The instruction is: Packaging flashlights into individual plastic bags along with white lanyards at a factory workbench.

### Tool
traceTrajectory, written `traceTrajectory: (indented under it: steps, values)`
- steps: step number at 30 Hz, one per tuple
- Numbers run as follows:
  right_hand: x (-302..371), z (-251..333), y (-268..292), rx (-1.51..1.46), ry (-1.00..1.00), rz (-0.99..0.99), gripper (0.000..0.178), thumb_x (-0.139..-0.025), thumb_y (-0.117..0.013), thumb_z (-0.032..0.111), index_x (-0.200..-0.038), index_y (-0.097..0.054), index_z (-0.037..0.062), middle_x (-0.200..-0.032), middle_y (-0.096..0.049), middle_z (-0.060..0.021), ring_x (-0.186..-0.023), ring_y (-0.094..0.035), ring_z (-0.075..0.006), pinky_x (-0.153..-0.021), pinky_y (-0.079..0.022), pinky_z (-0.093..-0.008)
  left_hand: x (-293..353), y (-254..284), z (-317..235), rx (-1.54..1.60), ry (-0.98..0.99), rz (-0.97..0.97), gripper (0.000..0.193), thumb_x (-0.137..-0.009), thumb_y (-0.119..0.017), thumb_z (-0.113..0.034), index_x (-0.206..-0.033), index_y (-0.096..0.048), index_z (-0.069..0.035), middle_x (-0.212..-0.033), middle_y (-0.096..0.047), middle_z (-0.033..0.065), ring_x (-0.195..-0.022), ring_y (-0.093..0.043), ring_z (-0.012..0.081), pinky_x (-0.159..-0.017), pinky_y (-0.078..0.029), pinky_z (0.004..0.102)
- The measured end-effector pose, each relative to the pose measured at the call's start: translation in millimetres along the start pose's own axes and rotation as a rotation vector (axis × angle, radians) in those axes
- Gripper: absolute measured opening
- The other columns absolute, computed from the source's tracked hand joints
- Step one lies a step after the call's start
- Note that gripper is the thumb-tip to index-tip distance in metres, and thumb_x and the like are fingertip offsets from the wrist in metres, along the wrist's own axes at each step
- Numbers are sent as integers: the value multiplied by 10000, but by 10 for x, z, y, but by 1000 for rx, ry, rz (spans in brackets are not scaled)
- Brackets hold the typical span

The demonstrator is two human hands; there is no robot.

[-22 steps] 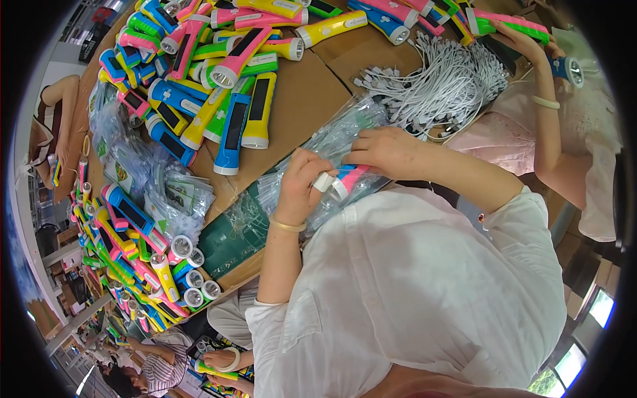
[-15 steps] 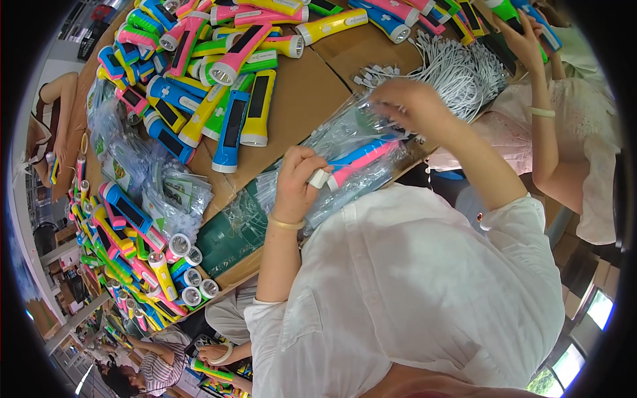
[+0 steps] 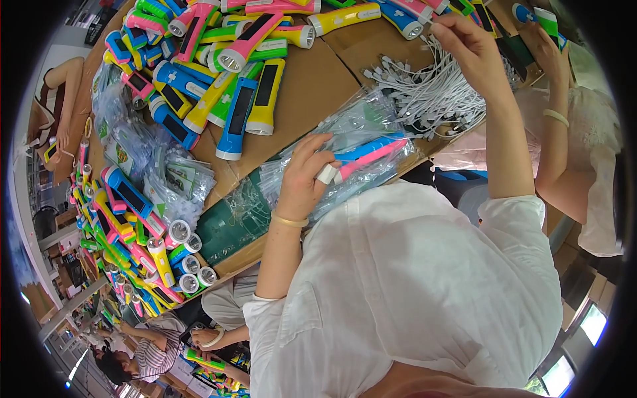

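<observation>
My left hand (image 3: pixel 306 174) is closed around the white end of a blue-and-pink flashlight (image 3: pixel 371 154). The flashlight lies over a stack of clear plastic bags (image 3: pixel 345 182) at the table's near edge; whether it sits inside one I cannot tell. My right hand (image 3: pixel 468 53) is raised above a heap of white cables (image 3: pixel 431 99) with small plugs. Its thumb and forefinger are pinched together, seemingly on a thin white cable from the heap.
Coloured flashlights (image 3: pixel 235 119) pile up on the cardboard (image 3: pixel 305 86). More plastic bags (image 3: pixel 149 159) with printed cards lie to the left, beside another flashlight heap (image 3: pixel 136 252). At the right a co-worker's hand (image 3: pixel 549 56) holds a flashlight. Other people work at the lower left.
My right hand has moved from the plastic bags up and right, above the cable heap, and some cables there have spread. My left hand stays on the flashlight.
</observation>
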State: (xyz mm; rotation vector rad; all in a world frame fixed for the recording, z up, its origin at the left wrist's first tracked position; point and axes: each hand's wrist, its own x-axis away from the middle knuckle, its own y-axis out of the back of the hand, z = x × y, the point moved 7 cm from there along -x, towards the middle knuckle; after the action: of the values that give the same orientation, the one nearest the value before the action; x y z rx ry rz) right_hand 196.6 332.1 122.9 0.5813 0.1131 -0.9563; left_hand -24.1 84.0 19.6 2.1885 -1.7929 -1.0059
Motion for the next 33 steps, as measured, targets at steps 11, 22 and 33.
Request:
traceTrajectory:
  steps: [11, 22, 33]
  values:
    - [732, 64, -813, -315, -371, 354, 160, -952, -673, 78, -828, -580, 36, -762, -493, 64, -677, -398, -4, -576, -309, -213, 15, 9, 77, 111, 141, -14, 159, -804, -764, -24, -926, -661, -31, -1321, -665, 157, -1207, -622, 360, -1003, -507, 404]
    - [661, 147, -551, -490, -286, 215, 147, -970, -638, 104, -848, -602, 29, -695, -497, 54, -600, -410, -12, -526, -310, -211, 64, 5, 131, 114, 142, -7, 153, -807, -758, -23, -923, -661, -42, -1336, -660, 156, -1243, -608, 361, -1026, -495, 409]
    - [746, 460, -1082, 231, -85, 611, 187, -863, -710, 165, -781, -625, 20, -630, -584, -129, -581, -604, -299, -561, -470, -394, 81, 250, -8, 102, 347, -213, 184, -818, -799, -54, -929, -658, -11, -1149, -702, 150, -1039, -672, 285, -882, -543, 356]
